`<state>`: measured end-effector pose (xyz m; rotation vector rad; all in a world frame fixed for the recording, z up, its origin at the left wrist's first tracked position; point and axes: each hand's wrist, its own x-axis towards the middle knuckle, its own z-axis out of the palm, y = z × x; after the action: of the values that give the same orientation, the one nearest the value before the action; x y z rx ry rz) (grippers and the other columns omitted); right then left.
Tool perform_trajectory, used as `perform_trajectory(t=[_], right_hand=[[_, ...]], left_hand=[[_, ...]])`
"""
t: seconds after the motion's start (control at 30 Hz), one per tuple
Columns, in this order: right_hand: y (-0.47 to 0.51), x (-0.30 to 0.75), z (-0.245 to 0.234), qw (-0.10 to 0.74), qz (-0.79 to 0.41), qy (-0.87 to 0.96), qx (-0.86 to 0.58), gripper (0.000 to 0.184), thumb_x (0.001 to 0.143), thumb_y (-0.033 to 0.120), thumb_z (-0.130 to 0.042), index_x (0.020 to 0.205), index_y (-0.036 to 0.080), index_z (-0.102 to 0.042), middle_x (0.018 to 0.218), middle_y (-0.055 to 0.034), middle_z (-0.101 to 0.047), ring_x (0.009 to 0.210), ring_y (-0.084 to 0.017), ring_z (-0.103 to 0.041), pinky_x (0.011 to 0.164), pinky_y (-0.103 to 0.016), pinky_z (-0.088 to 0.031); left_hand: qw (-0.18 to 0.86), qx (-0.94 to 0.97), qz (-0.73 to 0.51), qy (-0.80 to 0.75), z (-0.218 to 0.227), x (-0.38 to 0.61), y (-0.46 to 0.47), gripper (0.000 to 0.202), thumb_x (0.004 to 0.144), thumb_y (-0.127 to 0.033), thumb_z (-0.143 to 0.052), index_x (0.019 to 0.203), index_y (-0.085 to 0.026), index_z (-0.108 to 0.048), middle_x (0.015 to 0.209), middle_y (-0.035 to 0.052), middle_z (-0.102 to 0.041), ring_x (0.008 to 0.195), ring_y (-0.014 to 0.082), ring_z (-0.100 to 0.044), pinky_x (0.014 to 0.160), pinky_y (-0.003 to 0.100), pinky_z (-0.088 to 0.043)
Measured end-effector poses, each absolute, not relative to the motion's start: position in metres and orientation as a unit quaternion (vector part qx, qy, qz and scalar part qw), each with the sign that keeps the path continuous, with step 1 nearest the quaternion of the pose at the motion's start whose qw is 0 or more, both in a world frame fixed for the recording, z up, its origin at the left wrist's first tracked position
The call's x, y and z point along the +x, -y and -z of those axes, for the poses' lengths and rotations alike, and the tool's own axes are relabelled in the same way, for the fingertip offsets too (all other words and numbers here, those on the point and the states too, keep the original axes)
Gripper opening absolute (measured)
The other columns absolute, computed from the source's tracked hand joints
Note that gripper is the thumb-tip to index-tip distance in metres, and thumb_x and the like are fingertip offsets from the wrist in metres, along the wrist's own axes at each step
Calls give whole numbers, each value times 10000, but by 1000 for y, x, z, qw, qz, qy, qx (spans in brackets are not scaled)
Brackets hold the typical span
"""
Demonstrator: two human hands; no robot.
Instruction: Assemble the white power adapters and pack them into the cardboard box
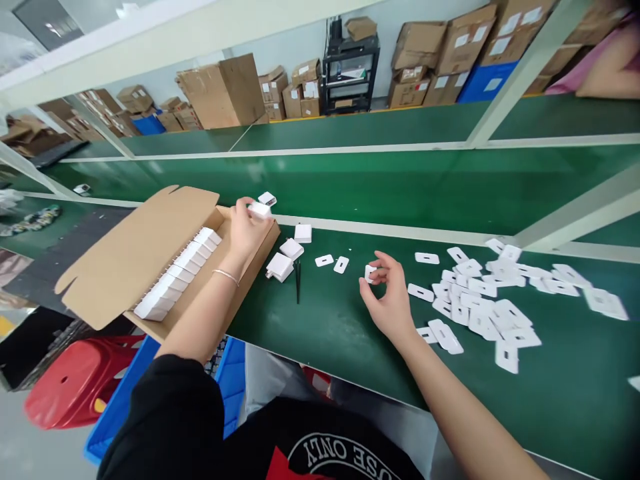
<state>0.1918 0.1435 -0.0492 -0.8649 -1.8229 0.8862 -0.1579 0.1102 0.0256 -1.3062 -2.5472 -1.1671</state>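
Note:
My left hand [246, 230] reaches over an open cardboard box [135, 253] and grips a small white block [260, 209] at the box's far corner. A row of several white blocks [175, 277] lies packed inside the box. My right hand [387, 293] hovers over the green table and pinches a small white piece [370, 272] between its fingertips. Three more white blocks [289, 257] lie on the table between my hands, beside black tweezers [298, 280].
A heap of flat white slotted tabs [480, 300] covers the table to the right; two loose tabs [333, 262] lie nearer. A green conveyor belt [400, 187] runs behind. Cardboard cartons [225, 90] are stacked at the back. A red stool [75, 380] and blue crate [120, 400] sit below left.

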Motion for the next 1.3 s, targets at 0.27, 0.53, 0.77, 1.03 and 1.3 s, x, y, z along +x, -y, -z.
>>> perform_trajectory(t=[0.27, 0.53, 0.77, 1.03, 1.3], right_hand=[[-156, 196, 61, 346, -221, 809, -421, 495, 962, 354, -580, 1418, 163, -565, 1262, -192, -572, 1128, -338, -588, 972, -525, -543], [-167, 194, 68, 218, -104, 885, -398, 498, 1011, 447, -559, 1473, 266, -603, 1527, -158, -543, 1373, -395, -476, 1060, -563, -467], [-167, 191, 72, 236, -76, 853, -459, 487, 954, 432, -639, 1340, 136, -636, 1236, -214, -614, 1120, -373, -576, 922, -500, -514], [-179, 200, 68, 255, -100, 857, -436, 220, 952, 138, -564, 1145, 185, -657, 1073, -127, -665, 971, -294, -645, 854, -413, -547], [-182, 201, 48, 204, -157, 833, -490, 296, 986, 103, -503, 1247, 149, -635, 1044, -117, -744, 944, -268, -710, 799, -363, -535]], left_hand=[[98, -338, 30, 935, -19, -269, -71, 621, 894, -396, -609, 1459, -150, -531, 1469, 244, -568, 1416, 485, -414, 1136, 619, -358], [90, -283, 13, 955, -16, -289, -59, 696, 828, -491, -642, 1417, -128, -564, 1555, 307, -401, 1434, 527, -364, 1126, 642, -338], [157, -410, 75, 895, -31, -218, -108, 603, 923, -352, -527, 1472, -104, -507, 1576, 276, -390, 1420, 464, -403, 1169, 572, -327], [-1, -545, 34, 838, -19, -132, -234, 639, 993, -453, -504, 1567, -179, -453, 1547, 260, -496, 1425, 441, -445, 1158, 580, -345], [-115, -577, 94, 803, 1, -97, -302, 575, 955, -423, -590, 1469, -164, -574, 1438, 256, -600, 1349, 433, -539, 1132, 589, -396]])
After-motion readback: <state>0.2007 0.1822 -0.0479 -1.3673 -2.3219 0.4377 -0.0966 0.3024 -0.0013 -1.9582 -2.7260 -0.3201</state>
